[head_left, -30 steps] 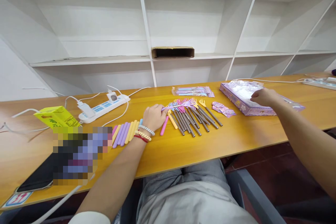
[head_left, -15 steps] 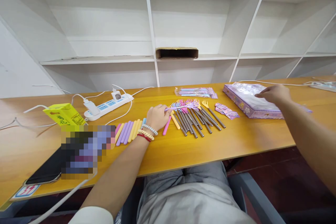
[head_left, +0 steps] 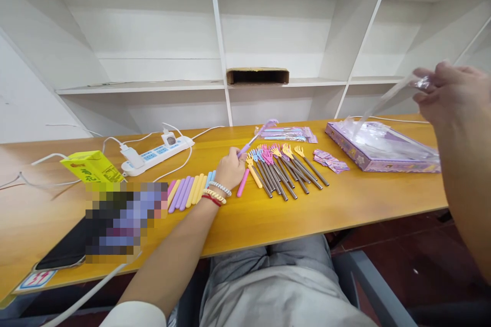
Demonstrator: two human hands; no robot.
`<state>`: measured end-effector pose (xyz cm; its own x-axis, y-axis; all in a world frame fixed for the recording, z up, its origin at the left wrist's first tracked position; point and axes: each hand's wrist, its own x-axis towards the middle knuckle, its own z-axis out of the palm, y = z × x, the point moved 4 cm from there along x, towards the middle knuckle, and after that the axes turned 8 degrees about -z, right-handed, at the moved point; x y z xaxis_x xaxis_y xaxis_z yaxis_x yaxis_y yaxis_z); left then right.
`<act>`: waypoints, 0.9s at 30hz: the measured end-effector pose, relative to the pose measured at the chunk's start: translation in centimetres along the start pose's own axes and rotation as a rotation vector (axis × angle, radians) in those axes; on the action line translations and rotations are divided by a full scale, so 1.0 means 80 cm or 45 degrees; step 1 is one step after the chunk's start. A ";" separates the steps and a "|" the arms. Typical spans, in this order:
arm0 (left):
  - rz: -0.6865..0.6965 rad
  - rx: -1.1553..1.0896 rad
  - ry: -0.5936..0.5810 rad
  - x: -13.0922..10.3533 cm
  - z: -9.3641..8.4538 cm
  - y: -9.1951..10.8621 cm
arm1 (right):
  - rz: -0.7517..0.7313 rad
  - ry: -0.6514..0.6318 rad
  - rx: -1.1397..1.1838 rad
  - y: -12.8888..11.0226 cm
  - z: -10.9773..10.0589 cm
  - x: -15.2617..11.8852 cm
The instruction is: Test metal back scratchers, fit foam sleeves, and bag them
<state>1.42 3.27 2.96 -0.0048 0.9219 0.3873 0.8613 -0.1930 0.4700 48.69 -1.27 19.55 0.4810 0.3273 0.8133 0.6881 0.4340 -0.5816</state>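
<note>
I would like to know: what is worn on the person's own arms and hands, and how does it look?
The left hand is ungloved. Around its wrist go a pale grey ridged band, a cream ridged band and a thin red band. A white sleeve shows higher up this arm. The right hand is ungloved too; no band or sleeve shows on that arm.

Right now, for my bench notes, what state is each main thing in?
Left hand: closed around slanted purple rod
Right hand: raised, gripping clear plastic
Purple box: lying flat
Claw-tipped rods: loose, overlapping
Coloured handles: laid in a row
Power strip: two plugs inserted
Phone: flat, partly blurred
Cardboard box: open end facing out
</note>
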 end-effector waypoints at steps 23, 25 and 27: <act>-0.492 -1.546 -0.352 -0.002 0.045 -0.004 | -0.804 -1.438 0.327 -0.149 0.255 -0.367; -0.434 -1.507 -0.286 0.000 0.049 -0.007 | -0.795 -1.409 0.421 -0.151 0.250 -0.365; -0.411 -1.465 -0.258 0.002 0.049 -0.010 | -0.753 -1.358 0.527 -0.155 0.246 -0.362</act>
<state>2.77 4.88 -0.48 0.0320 0.9987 0.0392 -0.1208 -0.0351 0.9921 15.56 0.42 2.88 -0.6398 0.4192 0.6442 0.3352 0.9064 -0.2570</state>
